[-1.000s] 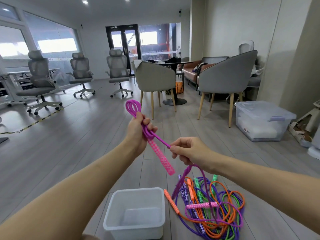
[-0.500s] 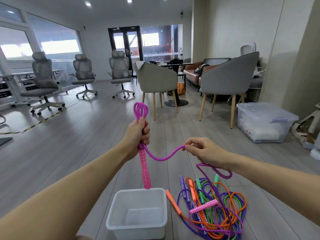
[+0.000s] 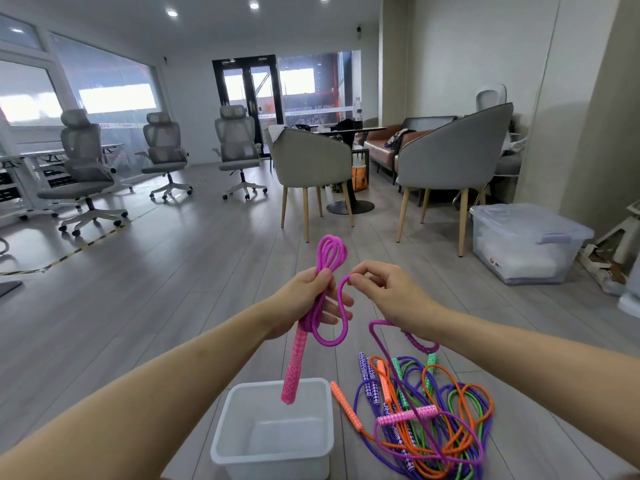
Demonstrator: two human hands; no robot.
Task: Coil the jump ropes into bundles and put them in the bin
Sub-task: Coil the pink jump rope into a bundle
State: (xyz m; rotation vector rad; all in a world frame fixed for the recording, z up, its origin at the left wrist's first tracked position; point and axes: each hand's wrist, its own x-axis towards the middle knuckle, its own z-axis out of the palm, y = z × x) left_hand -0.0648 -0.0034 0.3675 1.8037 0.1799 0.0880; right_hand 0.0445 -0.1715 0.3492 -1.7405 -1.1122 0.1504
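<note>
A: Item, pink rope (image 3: 325,308): step in hand?
B: Coiling. Left hand (image 3: 306,304) grips the loops, one handle hanging above the bin (image 3: 221,448). Right hand (image 3: 389,294) pinches the free strand.
A: Next?
B: Probably lay that loop into the left fingers. Remaining ropes (image 3: 433,424): heaped on floor, right of bin.

Left hand (image 3: 308,299) grips the coiled magenta rope (image 3: 330,251) (handle dangling over the bin (image 3: 273,455)); right hand (image 3: 388,292) pinches it.
</note>
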